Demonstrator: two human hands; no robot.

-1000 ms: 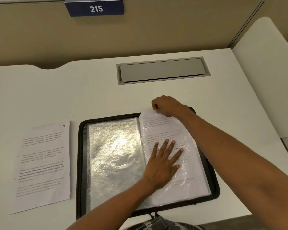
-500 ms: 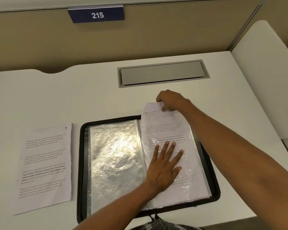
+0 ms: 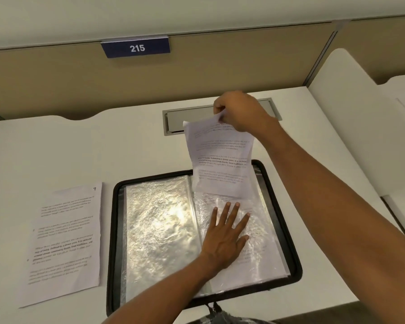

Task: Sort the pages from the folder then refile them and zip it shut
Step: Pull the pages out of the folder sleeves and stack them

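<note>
1. Beige partitions back a white tabletop (image 3: 56, 148); one printed page (image 3: 66, 242) lies out at 9 o'clock of the open zip folder (image 3: 115, 230).
2. The left hand (image 3: 222, 242), fingers spread flat, presses on the right plastic sleeve (image 3: 262, 242).
3. The right hand (image 3: 240, 113) pinches a second page (image 3: 220, 160), held up toward 12 o'clock. Sorting, refiling and zipping remain.
4. Bare tabletop lies at 12 and 3 o'clock.

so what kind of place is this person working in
Probably a numbered study carrel or office cubicle: a dark blue sign reading 215 on a beige partition, a white side divider, and a grey metal cable hatch set into the white desk.
</note>
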